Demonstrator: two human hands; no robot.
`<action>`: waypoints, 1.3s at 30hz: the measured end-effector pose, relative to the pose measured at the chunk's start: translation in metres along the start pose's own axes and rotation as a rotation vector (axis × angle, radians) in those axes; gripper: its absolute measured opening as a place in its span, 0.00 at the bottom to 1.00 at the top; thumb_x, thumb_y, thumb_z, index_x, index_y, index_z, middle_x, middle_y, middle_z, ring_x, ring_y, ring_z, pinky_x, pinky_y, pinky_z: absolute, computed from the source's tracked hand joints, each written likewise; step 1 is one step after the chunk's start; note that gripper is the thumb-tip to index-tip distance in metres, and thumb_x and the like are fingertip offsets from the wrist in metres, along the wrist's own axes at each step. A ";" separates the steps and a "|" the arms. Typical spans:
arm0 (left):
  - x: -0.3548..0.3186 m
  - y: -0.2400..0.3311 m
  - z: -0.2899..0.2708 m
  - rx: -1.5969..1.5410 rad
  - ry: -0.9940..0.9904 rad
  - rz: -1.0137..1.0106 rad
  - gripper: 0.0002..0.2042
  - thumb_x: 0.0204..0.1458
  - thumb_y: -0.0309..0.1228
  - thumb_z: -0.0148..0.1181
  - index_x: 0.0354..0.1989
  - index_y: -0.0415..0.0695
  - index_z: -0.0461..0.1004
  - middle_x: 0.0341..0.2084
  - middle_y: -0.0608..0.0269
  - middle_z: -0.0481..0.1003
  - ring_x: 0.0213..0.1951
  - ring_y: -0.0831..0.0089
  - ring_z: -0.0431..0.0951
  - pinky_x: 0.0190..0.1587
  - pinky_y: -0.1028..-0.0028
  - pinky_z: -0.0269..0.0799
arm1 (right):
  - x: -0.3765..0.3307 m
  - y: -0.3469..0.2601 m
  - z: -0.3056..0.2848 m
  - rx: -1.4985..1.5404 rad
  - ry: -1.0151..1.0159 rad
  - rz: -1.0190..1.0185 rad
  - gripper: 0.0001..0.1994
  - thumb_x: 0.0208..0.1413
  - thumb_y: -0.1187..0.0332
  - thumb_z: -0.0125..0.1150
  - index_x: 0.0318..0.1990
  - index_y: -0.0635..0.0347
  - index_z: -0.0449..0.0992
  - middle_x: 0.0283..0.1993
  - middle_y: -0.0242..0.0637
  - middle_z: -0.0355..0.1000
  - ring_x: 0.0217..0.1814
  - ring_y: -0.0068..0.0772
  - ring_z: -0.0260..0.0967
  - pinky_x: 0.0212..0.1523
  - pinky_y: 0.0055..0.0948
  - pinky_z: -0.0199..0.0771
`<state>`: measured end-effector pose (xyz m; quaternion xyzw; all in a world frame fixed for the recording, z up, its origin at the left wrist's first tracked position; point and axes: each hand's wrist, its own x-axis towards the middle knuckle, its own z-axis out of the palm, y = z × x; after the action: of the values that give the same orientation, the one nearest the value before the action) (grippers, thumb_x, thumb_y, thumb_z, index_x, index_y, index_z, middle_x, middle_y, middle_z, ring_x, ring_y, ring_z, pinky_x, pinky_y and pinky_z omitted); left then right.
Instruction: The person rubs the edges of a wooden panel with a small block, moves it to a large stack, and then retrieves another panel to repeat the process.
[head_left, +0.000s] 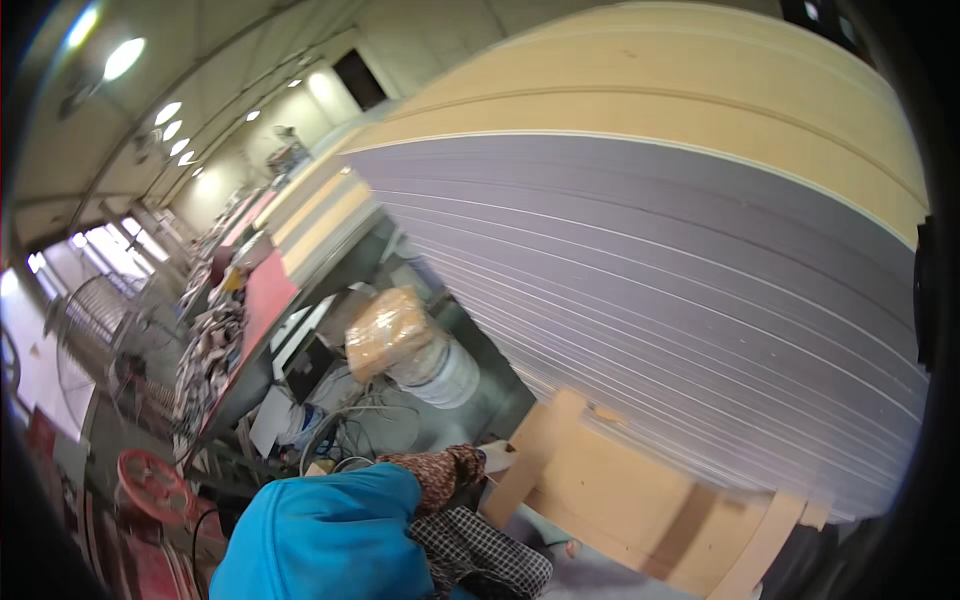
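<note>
- Left arm, blue sleeve (320, 540), reaches to wooden pallet (620, 500); hand hidden, grip cannot be told.
- Right hand out of view.
- Grey board stack (680, 290) above pallet.

My head camera sits close against a tall stack of boards (650, 260) filling the right, tilted, looking down the hall (200, 150) at upper left.

A tall stack of thin grey sheets (680, 290), topped by tan boards, is being seen tilted across the right of the view. It is being borne on a pale wooden pallet (640, 500), whose slanted planks are showing beneath its lower edge.
</note>
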<state>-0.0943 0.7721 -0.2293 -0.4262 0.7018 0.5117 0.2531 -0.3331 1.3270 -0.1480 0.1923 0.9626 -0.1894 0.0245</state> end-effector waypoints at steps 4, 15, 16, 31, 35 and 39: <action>-0.011 -0.002 -0.012 0.156 0.196 -0.055 0.28 0.57 0.50 0.59 0.55 0.38 0.79 0.51 0.53 0.82 0.54 0.62 0.81 0.59 0.65 0.72 | -0.004 -0.038 0.006 0.063 -0.057 -0.076 0.26 0.67 0.50 0.56 0.59 0.63 0.75 0.61 0.45 0.75 0.60 0.42 0.73 0.56 0.36 0.74; -0.017 0.005 -0.004 0.206 0.167 -0.050 0.34 0.56 0.57 0.58 0.58 0.37 0.76 0.53 0.45 0.80 0.57 0.55 0.79 0.60 0.62 0.72 | -0.027 -0.043 0.007 0.065 -0.128 -0.096 0.27 0.66 0.48 0.56 0.63 0.60 0.71 0.63 0.43 0.73 0.56 0.40 0.75 0.48 0.35 0.77; -0.018 0.005 -0.004 0.200 0.164 -0.053 0.34 0.56 0.57 0.58 0.58 0.37 0.76 0.53 0.45 0.80 0.57 0.55 0.79 0.60 0.62 0.72 | -0.030 -0.044 0.006 0.063 -0.131 -0.097 0.28 0.66 0.48 0.57 0.63 0.60 0.71 0.63 0.43 0.72 0.55 0.40 0.75 0.48 0.35 0.77; -0.002 -0.005 -0.028 0.242 0.226 -0.027 0.30 0.55 0.52 0.58 0.55 0.38 0.79 0.50 0.45 0.81 0.55 0.54 0.81 0.59 0.63 0.72 | -0.056 -0.031 0.001 0.066 -0.190 -0.083 0.31 0.66 0.46 0.57 0.68 0.56 0.66 0.66 0.41 0.70 0.50 0.39 0.76 0.37 0.33 0.81; -0.006 0.001 -0.043 0.152 0.167 -0.047 0.34 0.54 0.58 0.56 0.54 0.36 0.78 0.52 0.38 0.79 0.57 0.51 0.79 0.59 0.60 0.71 | -0.062 -0.017 -0.002 0.064 -0.201 -0.067 0.32 0.66 0.46 0.57 0.69 0.55 0.65 0.67 0.41 0.69 0.48 0.38 0.76 0.35 0.33 0.81; 0.013 0.002 -0.043 0.180 0.257 -0.010 0.39 0.54 0.61 0.56 0.57 0.32 0.76 0.55 0.35 0.77 0.60 0.48 0.76 0.61 0.60 0.69 | -0.071 -0.009 -0.007 0.074 -0.207 -0.046 0.33 0.66 0.46 0.57 0.71 0.54 0.63 0.67 0.40 0.68 0.47 0.38 0.77 0.32 0.33 0.82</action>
<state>-0.0995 0.7279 -0.2234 -0.4671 0.7694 0.3867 0.2010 -0.2708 1.2966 -0.1294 0.1503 0.9515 -0.2439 0.1123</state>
